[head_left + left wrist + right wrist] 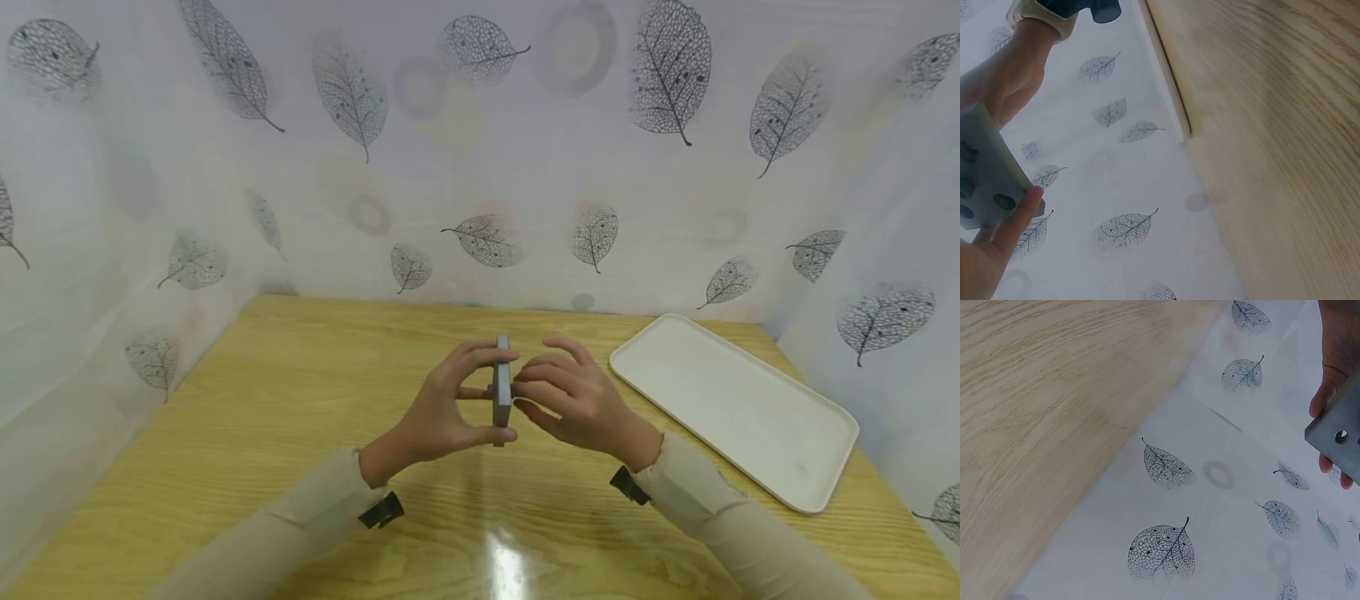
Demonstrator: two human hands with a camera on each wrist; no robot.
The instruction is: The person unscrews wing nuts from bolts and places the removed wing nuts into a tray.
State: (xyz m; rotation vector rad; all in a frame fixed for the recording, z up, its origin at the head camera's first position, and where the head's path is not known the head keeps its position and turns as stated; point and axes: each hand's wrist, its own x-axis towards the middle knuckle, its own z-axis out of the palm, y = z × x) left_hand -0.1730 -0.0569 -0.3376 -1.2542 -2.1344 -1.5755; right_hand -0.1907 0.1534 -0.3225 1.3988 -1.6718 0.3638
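Bent right fingers (549, 394) near left fingers (480, 359)

Holed plate (994, 175): bluish grey
Tabletop (300, 375): yellow-tan wood grain
Tray (735, 408): white
Backdrop sheet (525, 167): whitish, black lacy leaves
Sleeves (315, 508): cream

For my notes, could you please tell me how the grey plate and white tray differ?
The grey plate is held on edge in the left hand, while the white tray lies flat on the table. The grey plate is smaller than the white tray. The grey plate has round holes; the white tray shows none. Both are fairly flat.
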